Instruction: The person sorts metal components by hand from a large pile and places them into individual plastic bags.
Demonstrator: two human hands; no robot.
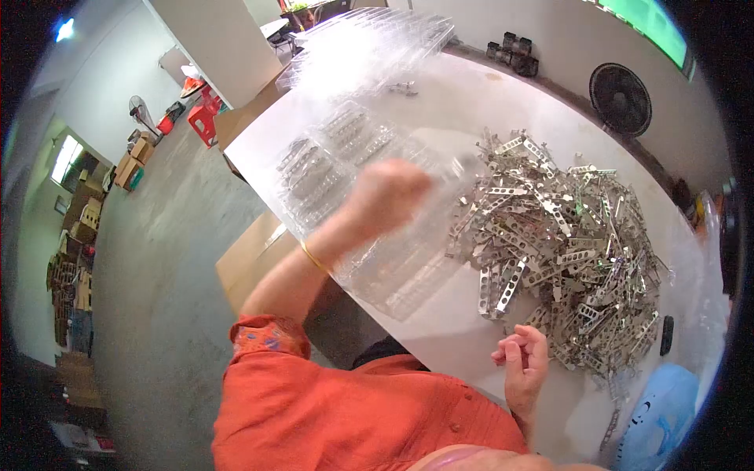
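My left hand (393, 192) is over a clear plastic compartment tray (408, 271) and smeared by motion. Its fingers cannot be made out, nor whether they hold anything. A blurred metallic shape (463, 165) shows just beyond it. Rows of metal pieces (306, 169) lie in the tray's far compartments. To the right spreads a big tangled pile of perforated metal strips (558, 251), silvery with round holes. At the near edge of this pile my right hand (525, 361) is raised, loosely curled with fingers apart, and nothing shows in it.
Stacked clear plastic trays (361, 51) stand at the table's far end, near a few loose metal pieces (403, 89). A blue object (660, 416) and a small black item (667, 336) lie at right. A black fan (620, 100) is by the wall; cardboard (251, 259) is at the left.
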